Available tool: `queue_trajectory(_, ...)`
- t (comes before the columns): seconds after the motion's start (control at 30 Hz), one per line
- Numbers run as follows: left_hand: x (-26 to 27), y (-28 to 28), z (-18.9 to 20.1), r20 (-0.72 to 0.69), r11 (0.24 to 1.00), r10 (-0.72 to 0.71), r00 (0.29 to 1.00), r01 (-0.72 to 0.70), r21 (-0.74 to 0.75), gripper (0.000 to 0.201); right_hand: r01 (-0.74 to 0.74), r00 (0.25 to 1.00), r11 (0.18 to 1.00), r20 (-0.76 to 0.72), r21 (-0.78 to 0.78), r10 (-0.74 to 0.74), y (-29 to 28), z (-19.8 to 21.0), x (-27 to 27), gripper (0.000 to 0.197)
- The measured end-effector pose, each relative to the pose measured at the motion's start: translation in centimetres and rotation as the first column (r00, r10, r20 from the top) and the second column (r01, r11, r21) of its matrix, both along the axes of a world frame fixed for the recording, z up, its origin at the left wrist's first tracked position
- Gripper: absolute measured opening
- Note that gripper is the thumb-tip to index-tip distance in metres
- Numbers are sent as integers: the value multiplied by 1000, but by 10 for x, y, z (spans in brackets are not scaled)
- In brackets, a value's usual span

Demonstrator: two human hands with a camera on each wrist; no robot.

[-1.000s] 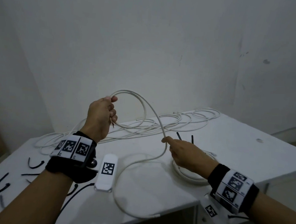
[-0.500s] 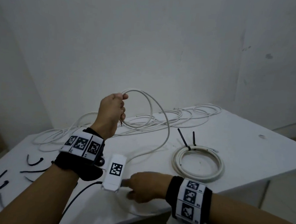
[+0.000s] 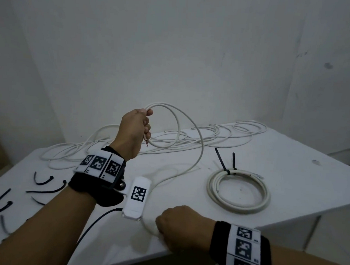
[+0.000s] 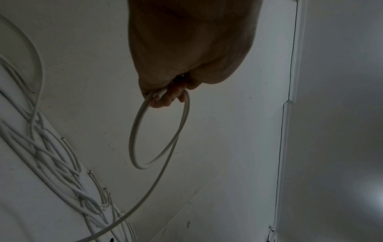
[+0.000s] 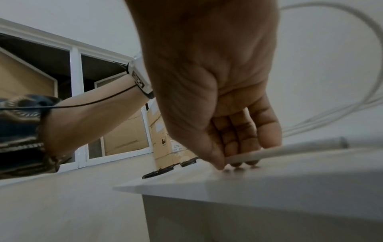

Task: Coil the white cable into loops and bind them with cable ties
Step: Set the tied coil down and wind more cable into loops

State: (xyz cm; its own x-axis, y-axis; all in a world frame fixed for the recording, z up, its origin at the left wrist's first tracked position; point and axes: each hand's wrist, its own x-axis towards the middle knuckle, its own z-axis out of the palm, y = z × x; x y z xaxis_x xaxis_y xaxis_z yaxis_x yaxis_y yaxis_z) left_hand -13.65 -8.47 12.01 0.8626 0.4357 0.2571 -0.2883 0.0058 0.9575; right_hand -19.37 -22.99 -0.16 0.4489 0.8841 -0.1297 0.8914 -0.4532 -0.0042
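Left hand (image 3: 135,130) up above the table (image 3: 290,158), fist curled round the white cable (image 3: 199,145), one small loop hanging from the grip. From the left wrist view, that loop (image 4: 157,131) dangling below the curled fingers (image 4: 165,98), cut end of the cable tucked in alongside. Running on from the loop, down in a long sweep to the tabletop, then curving toward the near edge and into the right hand (image 3: 182,228).

Right hand low at the near edge, knuckles up, pinching the cable between thumb and fingertips (image 5: 238,147) (right wrist view confirms it: cable across the pads, fingertips just touching the surface).

Farther back on the table, more loose white cable (image 3: 210,134) sprawled in tangled strands along the wall side. To the right, a finished coil (image 3: 238,192) lying flat, bound by two black cable ties (image 3: 227,167) with tails sticking up. Spare black ties (image 3: 43,184) scattered on the left part of the table, several bent or hooked.

White tagged device (image 3: 137,197) hanging under the left wrist, thin black lead trailing from it. Marker bands on both wrists. Bare pale wall (image 3: 194,52) behind, a few scuffs on it.
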Motion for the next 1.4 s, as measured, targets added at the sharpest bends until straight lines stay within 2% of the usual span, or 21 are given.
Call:
queue_trajectory(0.1,-1,0,0,-10,1000,-4,1000,4,11,29,20,1000,995,9,93,-21,-23,18,6,21)
queue_trajectory(0.23,-1,-1,-5,-46,995,-53,998,57,81,28,65,994,914,-107,402,-24,-55,83,15,13)
queue_trajectory(0.3,0,-7,-10,-86,986,-94,992,104,127,27,117,991,805,-126,582,-53,-66,117,23,5)
queue_trajectory(0.37,1,-14,-17,-123,978,-140,983,156,138,27,155,988,640,-122,753,-96,-73,141,35,7)
queue_trajectory(0.47,0,-23,-28,-185,954,-275,943,292,66,27,264,964,424,-231,866,-128,-75,163,57,9)
queue_trajectory(0.53,-2,-28,-34,-237,909,-414,879,413,-54,28,326,945,348,-293,879,-145,-74,170,70,11)
queue_trajectory(0.63,-8,-31,-37,-259,808,-588,766,537,-244,26,371,923,320,-308,872,-230,-76,169,86,12)
queue_trajectory(0.7,-14,-29,-37,-261,764,-643,720,578,-285,29,407,898,299,-317,863,-307,-81,164,98,13)
queue_trajectory(0.77,-19,-25,-37,-283,757,-652,703,589,-281,38,452,871,231,-371,861,-322,-88,159,112,15)
queue_trajectory(0.9,-20,-22,-38,-328,778,-625,708,598,-192,57,548,816,81,-511,833,-269,-102,153,128,25)
queue_trajectory(1.0,-22,-28,-41,-381,814,-531,757,581,22,41,639,762,-25,-637,768,-117,-108,154,132,23)
queue_trajectory(1.07,-21,-31,-44,-405,830,-447,797,539,144,30,671,735,-68,-674,739,-73,-111,156,133,25)
queue_trajectory(1.13,-20,-31,-48,-421,837,-396,816,509,199,29,681,722,-119,-690,722,-53,-115,158,134,25)
queue_trajectory(1.23,-20,-26,-49,-432,839,-340,835,477,262,28,716,678,-256,-735,650,32,-130,157,140,27)
queue_trajectory(1.3,-20,-23,-49,-439,829,-311,843,467,308,27,737,635,-325,-771,592,36,-143,152,145,27)
queue_trajectory(1.33,-19,-21,-49,-444,823,-297,845,462,329,26,746,614,-327,-789,580,0,-148,147,147,26)
queue_trajectory(1.37,-19,-21,-49,-448,819,-285,848,458,345,26,759,592,-296,-804,579,-55,-152,141,148,25)
queue_trajectory(1.4,-19,-21,-49,-449,818,-273,851,451,357,27,777,574,-231,-810,585,-120,-155,133,150,23)
